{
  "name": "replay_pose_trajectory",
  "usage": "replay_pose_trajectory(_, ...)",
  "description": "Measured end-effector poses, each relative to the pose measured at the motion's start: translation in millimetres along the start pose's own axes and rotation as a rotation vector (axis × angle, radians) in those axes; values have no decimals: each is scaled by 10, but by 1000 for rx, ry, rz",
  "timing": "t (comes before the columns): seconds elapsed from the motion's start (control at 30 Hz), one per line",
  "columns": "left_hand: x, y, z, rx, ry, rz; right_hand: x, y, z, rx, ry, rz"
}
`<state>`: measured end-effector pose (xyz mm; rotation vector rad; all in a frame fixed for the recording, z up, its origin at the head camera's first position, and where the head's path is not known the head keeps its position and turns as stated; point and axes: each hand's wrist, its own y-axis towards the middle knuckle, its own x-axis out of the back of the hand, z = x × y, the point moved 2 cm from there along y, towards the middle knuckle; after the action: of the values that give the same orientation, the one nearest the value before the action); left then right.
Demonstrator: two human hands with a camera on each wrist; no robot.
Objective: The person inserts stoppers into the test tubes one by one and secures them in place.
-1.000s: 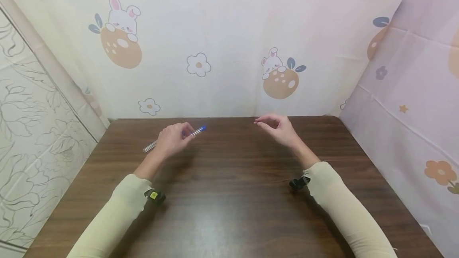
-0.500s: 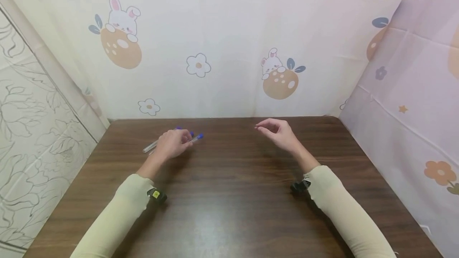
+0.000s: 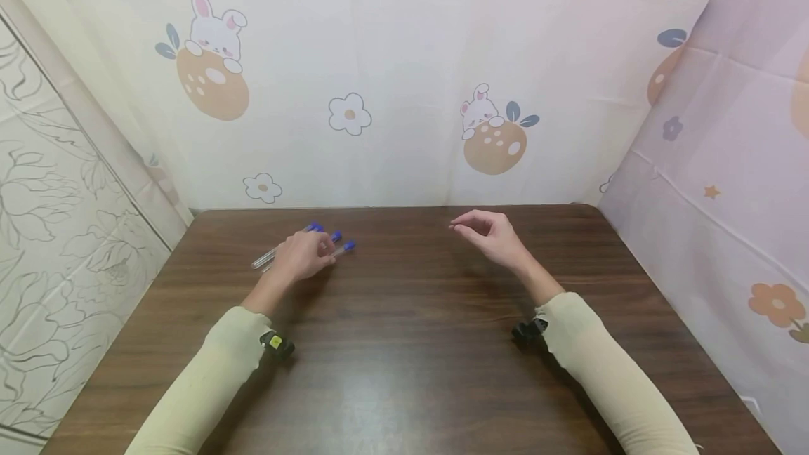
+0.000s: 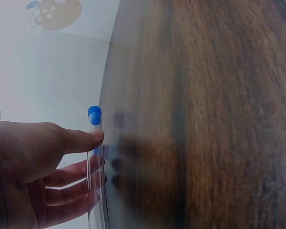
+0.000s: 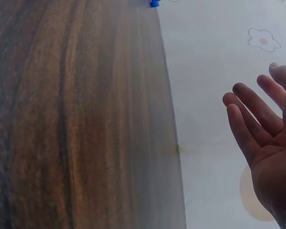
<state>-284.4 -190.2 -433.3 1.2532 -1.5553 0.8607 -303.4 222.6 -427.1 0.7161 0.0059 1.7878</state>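
Observation:
My left hand [image 3: 305, 255] is at the back left of the table, thumb and fingers around a clear test tube [image 4: 96, 210] with a blue cap [image 3: 350, 246]. In the left wrist view the thumb presses the tube just below its cap, and the other fingers show behind the clear wall. Beside it lie other blue-capped test tubes [image 3: 263, 258], partly covered by the hand. At the back right, my right hand [image 3: 495, 236] hovers with thumb and fingers loosely curved and nothing between them; in the right wrist view its fingers are spread.
The brown wooden table [image 3: 392, 343] ends at the back against a white printed curtain [image 3: 404, 55]. More fabric hangs at the left and right sides. A small black camera [image 3: 277, 344] sits at the left wrist and another black camera [image 3: 529, 331] at the right.
My left hand has come slightly nearer and lowered the tube beside the others, whose blue caps now show past the fingers. The right hand has shifted slightly nearer, empty throughout.

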Motion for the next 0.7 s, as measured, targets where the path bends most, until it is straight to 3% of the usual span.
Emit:
replay_pose_trajectory(0.3,-54,18,54,1,31,11,1,-32,-32,-1,4,16)
replay_pose_trajectory(0.53,-618,452,670,-20,70,-53,-8,-46,-40,18,17,20)
replay_pose_trajectory(0.57,-629,468,683,-17,63,-52,-8,-46,-40,20,16,19)
replay_pose_trajectory(0.7,-316,201,329,-4,50,-38,-5,-45,-42,17,6,15)
